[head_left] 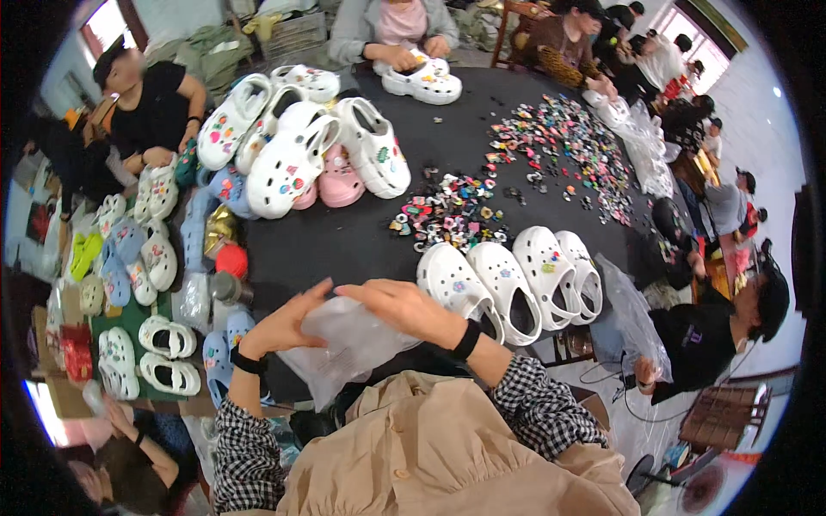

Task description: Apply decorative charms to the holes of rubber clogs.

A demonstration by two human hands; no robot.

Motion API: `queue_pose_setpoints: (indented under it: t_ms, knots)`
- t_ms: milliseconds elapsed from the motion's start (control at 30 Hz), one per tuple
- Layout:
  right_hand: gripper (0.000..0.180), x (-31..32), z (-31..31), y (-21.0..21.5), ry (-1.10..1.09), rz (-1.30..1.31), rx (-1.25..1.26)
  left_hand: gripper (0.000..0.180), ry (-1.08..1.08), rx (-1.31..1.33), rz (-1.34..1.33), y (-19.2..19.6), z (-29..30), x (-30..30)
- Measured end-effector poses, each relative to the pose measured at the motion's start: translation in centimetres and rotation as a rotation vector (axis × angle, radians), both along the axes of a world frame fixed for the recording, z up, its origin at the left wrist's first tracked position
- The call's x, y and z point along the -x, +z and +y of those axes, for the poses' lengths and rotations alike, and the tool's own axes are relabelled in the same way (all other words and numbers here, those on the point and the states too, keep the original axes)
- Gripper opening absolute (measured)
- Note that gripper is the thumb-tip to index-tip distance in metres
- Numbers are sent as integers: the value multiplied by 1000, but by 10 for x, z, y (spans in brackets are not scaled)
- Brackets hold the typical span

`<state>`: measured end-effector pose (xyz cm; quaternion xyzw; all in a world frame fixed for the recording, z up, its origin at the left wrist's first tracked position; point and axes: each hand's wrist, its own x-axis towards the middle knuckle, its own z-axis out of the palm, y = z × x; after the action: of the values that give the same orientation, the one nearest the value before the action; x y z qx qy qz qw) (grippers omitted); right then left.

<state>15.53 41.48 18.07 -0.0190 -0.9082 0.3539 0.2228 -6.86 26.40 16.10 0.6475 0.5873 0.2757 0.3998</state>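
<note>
A clear plastic bag (348, 348) is held between both hands just above the near edge of the black table (361, 241). My left hand (288, 322) pinches the bag's left upper edge. My right hand (404, 308) lies over its top right part, fingers closed on the film. Just right of my right hand stand several white clogs (508, 279) in a row, some with small coloured charms. I cannot tell whether anything is inside the bag.
A heap of white and pink clogs (297, 146) sits at the table's far left. Loose coloured charms (551, 150) spread over the middle and right. More clogs (138, 258) lie on the left floor. Other people sit around the table.
</note>
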Motion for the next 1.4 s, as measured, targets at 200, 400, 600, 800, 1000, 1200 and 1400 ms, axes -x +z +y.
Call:
queue_pose_setpoints:
  t_ms: [200, 400, 600, 800, 1000, 1200, 1400]
  knots:
    - [55, -10, 5, -19, -71, 279, 899, 31, 87, 376, -85, -20, -17, 19]
    - [118, -13, -14, -46, 168, 42, 1332, 27, 683, 123, -678, -3, -34, 26]
    - [114, 11, -37, -26, 38, -93, 980, 17, 657, 22, -379, 12, -17, -2]
    - [77, 15, -44, -34, -302, -226, 906, 20, 656, -186, 126, 20, -15, -19]
    - [33, 9, -36, -39, -151, -63, 1102, 18, 766, -16, -295, 26, -21, -14]
    - [42, -2, -15, 15, 277, -1, 721, 17, 748, -104, -621, -5, -48, 23]
    - [36, 14, -11, 36, 176, -54, 139, 27, 1029, -139, -913, -14, -57, 14]
